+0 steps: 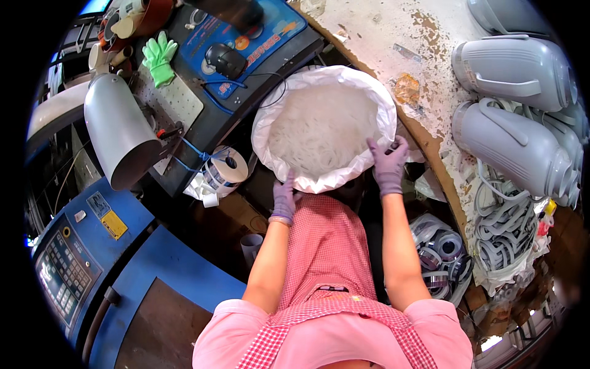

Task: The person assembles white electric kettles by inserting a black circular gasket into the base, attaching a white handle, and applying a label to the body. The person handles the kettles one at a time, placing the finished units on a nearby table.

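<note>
A round tub lined with a white plastic bag (265, 144) stands before me, the liner folded out over its rim. Inside lies a heap of small translucent pieces (326, 126), many looking like rings. My left hand (284, 198), in a light purple glove, grips the near left part of the rim. On the right side, my right hand (388, 165), gloved alike, has its fingers closed over the rim and thumb toward the liner. The tub's lower body is hidden under the liner.
Grey plastic jug bodies (513, 144) and a pile of grey handles (505, 227) lie on the worn white table (362, 21) at right. A blue control machine (132, 209) is at lower left. A label roll (226, 166), mouse (226, 60) and green glove (160, 58) sit left.
</note>
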Tool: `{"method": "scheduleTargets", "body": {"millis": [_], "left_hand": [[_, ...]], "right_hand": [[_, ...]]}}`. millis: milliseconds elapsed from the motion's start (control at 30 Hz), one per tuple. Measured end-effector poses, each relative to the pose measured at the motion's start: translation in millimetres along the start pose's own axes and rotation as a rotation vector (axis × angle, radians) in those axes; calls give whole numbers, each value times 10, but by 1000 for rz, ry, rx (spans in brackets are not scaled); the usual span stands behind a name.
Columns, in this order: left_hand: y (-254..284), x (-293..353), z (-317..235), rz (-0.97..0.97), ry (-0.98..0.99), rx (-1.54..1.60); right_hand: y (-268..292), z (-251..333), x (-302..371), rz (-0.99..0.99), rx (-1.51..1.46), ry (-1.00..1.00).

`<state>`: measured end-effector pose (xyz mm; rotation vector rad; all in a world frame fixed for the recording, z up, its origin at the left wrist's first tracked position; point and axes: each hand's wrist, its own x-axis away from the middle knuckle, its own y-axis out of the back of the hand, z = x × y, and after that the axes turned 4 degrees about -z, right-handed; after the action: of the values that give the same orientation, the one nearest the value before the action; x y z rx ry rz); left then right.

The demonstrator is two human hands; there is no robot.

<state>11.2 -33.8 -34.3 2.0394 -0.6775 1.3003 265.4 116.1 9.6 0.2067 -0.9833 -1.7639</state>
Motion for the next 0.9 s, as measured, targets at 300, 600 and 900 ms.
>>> {"method": "scheduleTargets", "body": {"millis": [300,600,900], "left_hand": [[433,-311,772,329,-469,-162],[-79,-405,-245,666,-178,500],[-312,-36,-160,237,-134,44]], "right_hand": [[66,-1165,299,323,-260,-363],[198,-1176,206,243,-877,-555],[88,-1564,262,394,-1204,-617]]}}
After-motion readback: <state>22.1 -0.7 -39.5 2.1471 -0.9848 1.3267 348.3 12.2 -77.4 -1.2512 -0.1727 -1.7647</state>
